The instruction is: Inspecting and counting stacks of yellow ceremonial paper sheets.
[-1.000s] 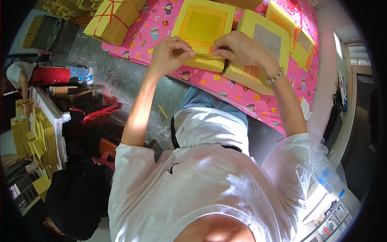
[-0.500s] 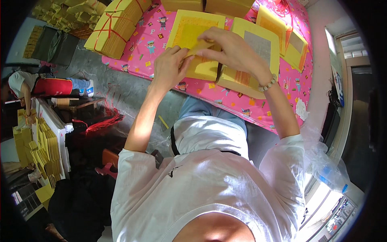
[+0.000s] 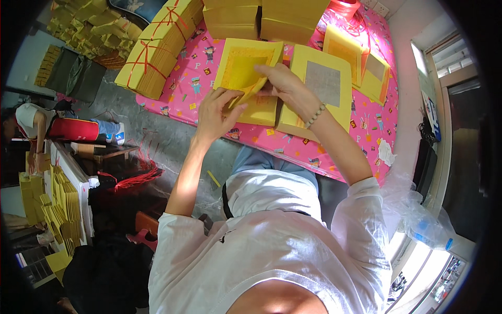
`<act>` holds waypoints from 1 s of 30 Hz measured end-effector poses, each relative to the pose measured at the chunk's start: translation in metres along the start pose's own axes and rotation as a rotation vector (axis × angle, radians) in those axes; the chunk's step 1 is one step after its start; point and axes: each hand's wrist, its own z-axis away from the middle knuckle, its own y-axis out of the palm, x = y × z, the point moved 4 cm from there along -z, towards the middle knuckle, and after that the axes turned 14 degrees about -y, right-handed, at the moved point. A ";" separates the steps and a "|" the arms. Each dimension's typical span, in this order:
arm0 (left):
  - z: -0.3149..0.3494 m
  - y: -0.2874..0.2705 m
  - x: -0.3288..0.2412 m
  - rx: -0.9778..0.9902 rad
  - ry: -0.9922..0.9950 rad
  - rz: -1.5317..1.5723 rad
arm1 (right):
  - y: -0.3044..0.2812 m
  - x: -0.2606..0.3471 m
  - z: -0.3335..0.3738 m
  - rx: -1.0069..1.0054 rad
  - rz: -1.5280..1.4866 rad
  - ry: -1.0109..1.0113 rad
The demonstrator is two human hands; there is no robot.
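A yellow paper sheet (image 3: pixel 248 93), its near edge lifted and curled, rises from a stack of yellow paper (image 3: pixel 228 62) with an orange-gold panel on top. My right hand (image 3: pixel 286 86) is closed on the sheet's right side, fingertips over the panel. At the sheet's near left edge, my left hand (image 3: pixel 215 112) has bent fingers and thumb around the paper. Just right of this pile lies a second yellow stack (image 3: pixel 337 78) with a grey rectangle on its top.
The stacks lie on a pink patterned tablecloth (image 3: pixel 196 107). Tied yellow bundles (image 3: pixel 149 60) stand at the left, tall yellow blocks (image 3: pixel 290 21) behind. More yellow sheets (image 3: pixel 342 47) and red cord (image 3: pixel 345 8) sit at the back right. A co-worker (image 3: pixel 34 120) handles yellow paper at far left.
My hands have moved slightly apart. The lifted sheet's edge shows more openly between them, and my right hand has shifted to its right side. The whole view has tilted a little.
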 end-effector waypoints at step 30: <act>0.010 0.066 -0.119 0.414 -0.423 0.752 | -0.026 0.016 0.170 -0.144 0.802 -0.748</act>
